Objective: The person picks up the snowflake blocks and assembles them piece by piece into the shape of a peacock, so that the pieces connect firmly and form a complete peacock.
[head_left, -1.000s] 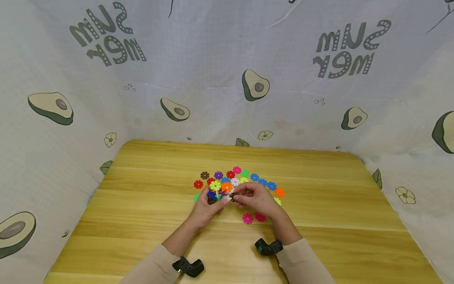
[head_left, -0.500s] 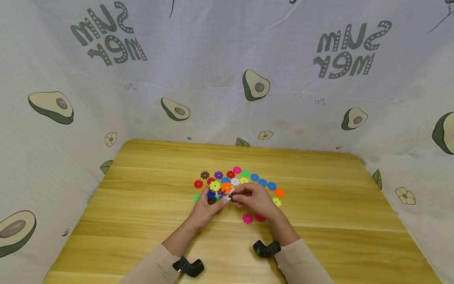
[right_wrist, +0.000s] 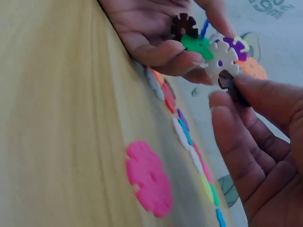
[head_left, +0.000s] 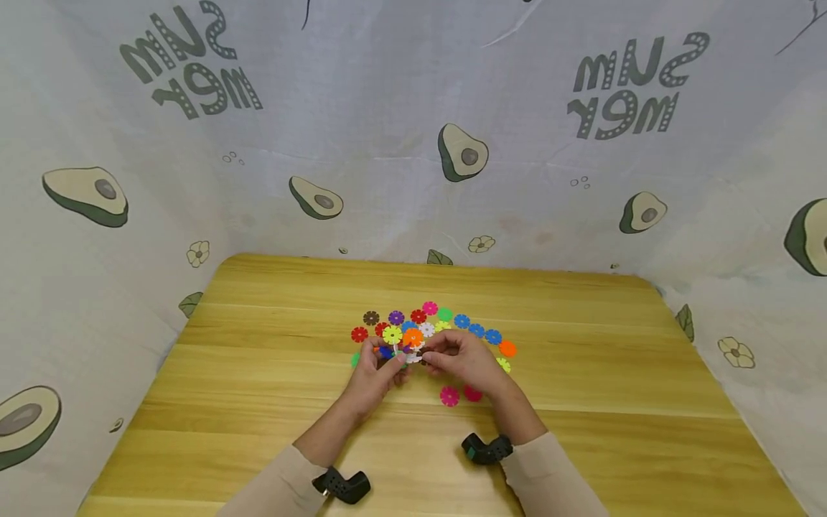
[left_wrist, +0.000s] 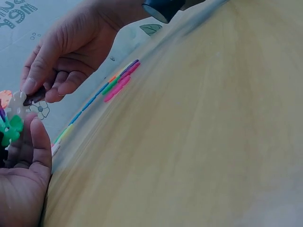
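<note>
My left hand (head_left: 370, 379) holds a cluster of joined plastic snowflake discs above the table, its thumb pressed against the cluster. In the right wrist view the cluster shows a white disc (right_wrist: 221, 60), a green disc (right_wrist: 195, 45), a brown disc (right_wrist: 182, 26), a purple disc (right_wrist: 236, 46) and an orange disc (right_wrist: 253, 69). A yellow disc (head_left: 391, 334) stands at its top in the head view. My right hand (head_left: 468, 360) pinches a dark brown disc (right_wrist: 234, 91) between thumb and fingers. This disc meets the white disc's edge; how deep it sits is unclear.
Loose snowflake discs lie flat on the wooden table (head_left: 258, 373) around and behind my hands. Among them are a blue disc (head_left: 493, 337), an orange loose disc (head_left: 507, 348), a red disc (head_left: 359, 334) and a pink disc (head_left: 449, 396). A patterned cloth (head_left: 388, 237) hangs behind.
My left thumb has moved up onto the cluster, and the cluster has turned slightly. The right hand keeps its pinch on the brown disc beside the white one. The head view has shifted a little.
</note>
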### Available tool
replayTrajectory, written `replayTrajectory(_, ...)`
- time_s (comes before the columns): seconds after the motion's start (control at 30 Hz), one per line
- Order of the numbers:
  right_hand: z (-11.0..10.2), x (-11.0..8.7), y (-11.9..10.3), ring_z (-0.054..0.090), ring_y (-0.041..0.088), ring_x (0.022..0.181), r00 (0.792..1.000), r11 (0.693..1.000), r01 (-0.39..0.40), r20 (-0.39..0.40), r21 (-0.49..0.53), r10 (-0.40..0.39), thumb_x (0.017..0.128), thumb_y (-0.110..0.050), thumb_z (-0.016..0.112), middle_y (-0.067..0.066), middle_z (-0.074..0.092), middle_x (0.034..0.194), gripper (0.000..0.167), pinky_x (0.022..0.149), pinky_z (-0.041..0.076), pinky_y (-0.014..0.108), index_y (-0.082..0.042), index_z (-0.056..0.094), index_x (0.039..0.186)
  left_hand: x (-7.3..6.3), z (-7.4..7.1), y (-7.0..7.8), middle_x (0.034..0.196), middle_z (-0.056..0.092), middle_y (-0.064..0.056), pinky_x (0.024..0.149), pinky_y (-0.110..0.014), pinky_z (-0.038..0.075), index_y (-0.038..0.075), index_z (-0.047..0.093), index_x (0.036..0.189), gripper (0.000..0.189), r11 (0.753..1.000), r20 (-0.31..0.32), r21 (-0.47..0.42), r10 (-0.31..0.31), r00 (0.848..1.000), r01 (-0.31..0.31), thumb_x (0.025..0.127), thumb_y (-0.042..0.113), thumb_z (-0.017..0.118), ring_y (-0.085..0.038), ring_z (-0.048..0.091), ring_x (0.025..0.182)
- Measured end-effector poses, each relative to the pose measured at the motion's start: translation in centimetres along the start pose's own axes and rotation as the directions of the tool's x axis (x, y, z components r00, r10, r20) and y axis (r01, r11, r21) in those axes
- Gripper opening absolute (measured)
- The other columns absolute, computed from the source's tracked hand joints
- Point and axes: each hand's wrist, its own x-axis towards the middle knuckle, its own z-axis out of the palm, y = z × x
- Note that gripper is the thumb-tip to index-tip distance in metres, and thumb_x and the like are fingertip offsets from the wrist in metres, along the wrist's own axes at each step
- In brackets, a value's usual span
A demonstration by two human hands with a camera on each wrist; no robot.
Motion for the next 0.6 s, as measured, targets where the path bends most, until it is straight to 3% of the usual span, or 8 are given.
replayTrajectory(0.13, -1.9, -0.2, 0.4, 0.074, 0.027, 0.087, 0.998, 0.998, -0.004, -0.062, -0.056, 0.0, 0.098, -0.025, 0.07, 0.014, 0.074, 0.1, 0.028, 0.075, 0.064, 0.033, -0.003, 0.071, 0.114, 0.1, -0.2, -0.2, 0.12, 0.061, -0.008, 0.089, -0.029, 0.062, 0.006, 0.032, 0.123, 0.032, 0.999, 0.03, -0.003, 0.032, 0.999, -0.032, 0.105, 0.012, 0.057, -0.023, 0.073, 0.106)
replayTrajectory(0.2, -3.1, -0.2, 0.9, 0.072, 0.027, 0.086, 0.988, 0.994, -0.029, -0.155, -0.107, 0.013, 0.1, -0.027, 0.068, 0.015, 0.073, 0.101, 0.028, 0.073, 0.063, 0.033, -0.003, 0.07, 0.115, 0.1, -0.2, -0.3, 0.119, 0.065, -0.008, 0.093, -0.033, 0.061, 0.005, 0.034, 0.122, 0.031, 0.999, 0.034, -0.01, 0.045, 0.998, -0.045, 0.104, 0.012, 0.059, -0.024, 0.073, 0.11)
replayTrajectory(0.27, -4.3, -0.3, 1.3, 0.068, 0.025, 0.086, 0.962, 0.975, -0.091, -0.272, -0.201, 0.034, 0.1, -0.028, 0.068, 0.013, 0.072, 0.1, 0.027, 0.072, 0.059, 0.029, -0.006, 0.07, 0.114, 0.2, -0.2, -0.4, 0.117, 0.068, -0.007, 0.097, -0.037, 0.06, 0.005, 0.036, 0.121, 0.032, 0.999, 0.033, -0.016, 0.052, 0.998, -0.051, 0.102, 0.009, 0.061, -0.022, 0.073, 0.109)
replayTrajectory(0.4, -6.1, -0.5, 2.3, 0.061, 0.025, 0.093, 0.904, 0.898, -0.242, -0.421, -0.368, 0.071, 0.1, -0.027, 0.067, 0.013, 0.068, 0.105, 0.027, 0.076, 0.053, 0.029, -0.007, 0.07, 0.118, 0.2, -0.1, -0.4, 0.113, 0.07, -0.006, 0.099, -0.041, 0.059, 0.005, 0.036, 0.118, 0.034, 0.999, 0.012, -0.02, 0.039, 0.999, -0.038, 0.099, 0.003, 0.064, -0.013, 0.071, 0.105)
replayTrajectory(0.6, -6.9, -0.7, 3.2, 0.058, 0.038, 0.105, 0.891, 0.796, -0.341, -0.442, -0.5, 0.105, 0.096, -0.027, 0.07, 0.024, 0.063, 0.115, 0.04, 0.089, 0.053, 0.051, 0.001, 0.065, 0.124, 0.0, 0.0, -0.2, 0.112, 0.071, -0.005, 0.095, -0.039, 0.061, 0.003, 0.038, 0.117, 0.037, 0.999, 0.008, -0.034, 0.031, 0.999, -0.031, 0.096, 0.001, 0.068, -0.009, 0.071, 0.1)
